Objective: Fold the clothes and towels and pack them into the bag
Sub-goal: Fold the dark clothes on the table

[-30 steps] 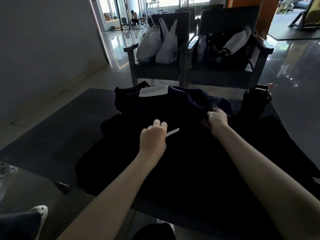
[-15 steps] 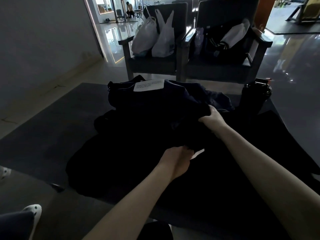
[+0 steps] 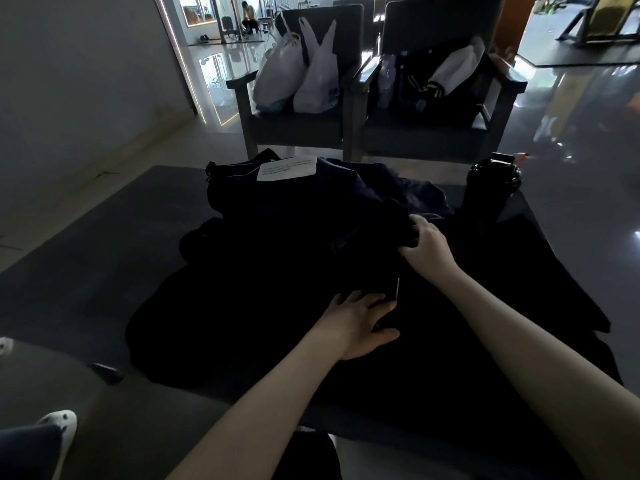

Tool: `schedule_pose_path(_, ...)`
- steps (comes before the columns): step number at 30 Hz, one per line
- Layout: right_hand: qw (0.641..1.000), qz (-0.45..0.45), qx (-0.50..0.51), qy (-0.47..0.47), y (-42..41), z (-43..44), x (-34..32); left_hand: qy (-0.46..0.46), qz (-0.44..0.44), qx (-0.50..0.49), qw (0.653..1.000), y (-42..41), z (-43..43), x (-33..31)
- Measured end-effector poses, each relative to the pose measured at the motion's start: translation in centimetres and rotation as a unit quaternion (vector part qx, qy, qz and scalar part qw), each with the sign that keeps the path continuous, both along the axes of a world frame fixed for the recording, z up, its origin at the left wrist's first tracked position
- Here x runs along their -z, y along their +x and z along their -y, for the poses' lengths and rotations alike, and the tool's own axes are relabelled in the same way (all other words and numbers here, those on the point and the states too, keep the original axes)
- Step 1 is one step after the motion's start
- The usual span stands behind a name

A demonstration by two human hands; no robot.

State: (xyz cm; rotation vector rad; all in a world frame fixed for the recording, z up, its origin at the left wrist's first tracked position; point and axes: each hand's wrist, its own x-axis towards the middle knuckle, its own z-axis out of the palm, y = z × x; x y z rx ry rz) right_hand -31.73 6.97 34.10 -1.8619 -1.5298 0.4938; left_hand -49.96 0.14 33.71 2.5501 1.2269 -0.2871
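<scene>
Flattening since a moment ago, the left grip (image 3: 360,323) now lies wide on the dark garment (image 3: 242,323) spread over the desk (image 3: 86,254); the right grip (image 3: 427,245) pinches its fold. Armchairs (image 3: 294,126) stand behind.

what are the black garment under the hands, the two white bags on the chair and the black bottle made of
Black garment: soft matte cloth, bunched where the right hand grips it. White bags: thin shiny plastic, crinkled. Black bottle: likely hard plastic or metal; too dark to tell.
</scene>
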Motion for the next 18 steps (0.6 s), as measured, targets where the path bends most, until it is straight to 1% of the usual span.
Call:
schedule_pose_path(3,0.999,0.031,-0.022,0.022,0.5,3.4,-0.3,0.028,0.037,-0.016,0.999,-1.3,1.2,0.2)
schedule_pose_path(6,0.999,0.041,-0.013,0.022,0.9,8.4,0.0,0.020,0.064,-0.040,0.997,-2.4,3.3,0.4)
schedule_pose_path(8,0.998,0.053,0.009,0.024,0.8,12.2,1.4,0.022,0.050,-0.039,0.998,-2.8,4.8,0.6)
schedule_pose_path(12,0.988,0.152,0.034,0.008,0.4,18.4,3.9,0.027,0.014,-0.035,0.999,-3.4,6.6,0.9)
schedule_pose_path(14,0.979,0.197,0.035,-0.027,0.9,20.6,4.3,0.039,-0.017,-0.025,0.999,-3.7,7.3,1.1)
schedule_pose_path(18,0.956,0.244,0.001,-0.161,2.8,23.5,4.6,0.061,-0.045,-0.024,0.997,-4.7,8.3,1.8)
